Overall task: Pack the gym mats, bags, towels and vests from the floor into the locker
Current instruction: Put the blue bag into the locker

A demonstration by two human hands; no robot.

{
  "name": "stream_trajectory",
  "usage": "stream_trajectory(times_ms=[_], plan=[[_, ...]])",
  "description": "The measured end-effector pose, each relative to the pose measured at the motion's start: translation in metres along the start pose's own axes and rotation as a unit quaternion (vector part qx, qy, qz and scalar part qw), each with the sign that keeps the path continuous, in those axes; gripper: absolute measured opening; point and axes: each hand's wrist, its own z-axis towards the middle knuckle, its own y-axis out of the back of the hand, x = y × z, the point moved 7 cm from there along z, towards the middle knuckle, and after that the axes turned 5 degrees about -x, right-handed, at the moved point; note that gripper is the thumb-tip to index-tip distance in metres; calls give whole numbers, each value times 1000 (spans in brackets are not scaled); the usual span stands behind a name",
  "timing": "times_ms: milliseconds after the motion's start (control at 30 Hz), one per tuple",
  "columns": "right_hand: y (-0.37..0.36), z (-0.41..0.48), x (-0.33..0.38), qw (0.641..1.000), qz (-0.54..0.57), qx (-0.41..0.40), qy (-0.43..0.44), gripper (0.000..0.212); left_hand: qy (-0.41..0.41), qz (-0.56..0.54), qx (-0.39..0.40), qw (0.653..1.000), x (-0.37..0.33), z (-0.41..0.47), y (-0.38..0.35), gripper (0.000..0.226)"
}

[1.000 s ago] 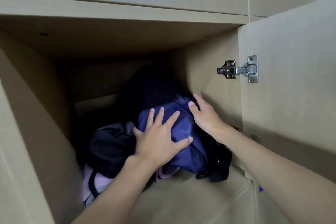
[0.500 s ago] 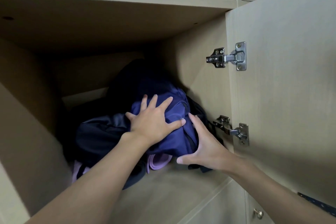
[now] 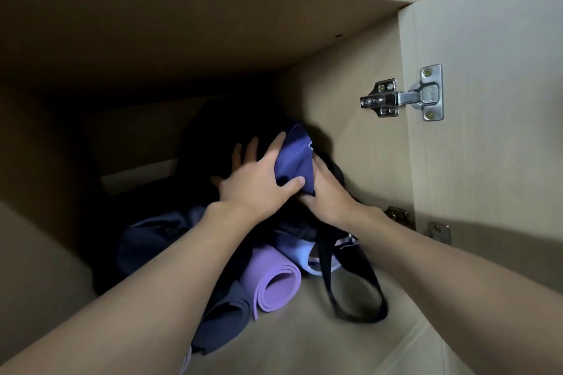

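Both my arms reach into the locker (image 3: 341, 341). My left hand (image 3: 259, 179) lies spread on a purple bag (image 3: 294, 158) with straight fingers, pressing it toward the back right corner. My right hand (image 3: 329, 192) cups the same bag from below and the right side, fingers hidden behind the fabric. Below the bag lie a rolled purple mat (image 3: 274, 286) and a rolled dark grey mat (image 3: 225, 320), ends facing me. A dark blue bag (image 3: 152, 240) sits to the left. A black strap (image 3: 356, 292) loops out onto the shelf floor.
The locker door (image 3: 493, 131) stands open at the right on two metal hinges (image 3: 402, 97). A light cloth (image 3: 307, 256) shows beside the purple mat. The left half of the shelf is dark, with bare board in front.
The purple bag has been pushed deeper and higher into the back right corner. Both hands went in with it. The rolled mats and the black strap have come into view underneath.
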Motion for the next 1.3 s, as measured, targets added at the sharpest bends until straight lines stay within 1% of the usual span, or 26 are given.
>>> stream_trajectory(times_ms=[100,200,267,300,400,467,533,667,800,867,933,1000,1100,1133,1200,1267,1300], plan=[[-3,-20,-16,999,-52,-5,-13,86,-9,15,20,1000,7,2,-18,85],[5,-58,-9,996,-53,-76,-16,82,-17,37,20,999,8,1,-25,80],[9,-86,-3,989,-82,-124,-17,87,-11,38,18,999,10,1,-26,79],[9,-100,-2,987,-92,-129,-26,92,-9,35,19,999,10,1,-26,79],[-3,-132,-12,988,-100,-86,-80,111,-10,36,23,999,9,1,-26,78],[-6,-144,-15,989,-80,-68,-102,115,-12,37,29,999,8,-1,-28,78],[-5,-149,-15,991,-55,-61,-107,113,-13,39,36,998,7,-3,-27,77],[-11,-151,-11,993,5,-55,-105,101,-15,42,50,998,6,-4,-28,76],[-22,-126,-20,990,9,-61,-125,95,-19,58,55,997,8,-1,-34,77],[-31,-109,-23,989,-3,-61,-131,87,-12,59,71,996,16,9,-44,82],[-36,-94,-25,989,-15,-60,-136,78,-4,52,87,995,27,21,-57,93],[-35,-91,-31,989,-26,-37,-139,72,-7,51,98,994,32,27,-68,99],[-18,-111,-33,992,3,10,-123,70,-5,67,117,991,24,15,-65,85],[-9,-120,-30,993,21,14,-112,69,3,72,120,990,22,11,-61,81],[8,-140,-21,995,45,-1,-91,69,9,74,116,990,14,6,-50,79],[21,-160,-15,995,24,-22,-96,73,4,82,109,991,9,2,-43,78],[25,-170,-13,994,0,-24,-107,81,0,89,101,991,7,-1,-39,79]])
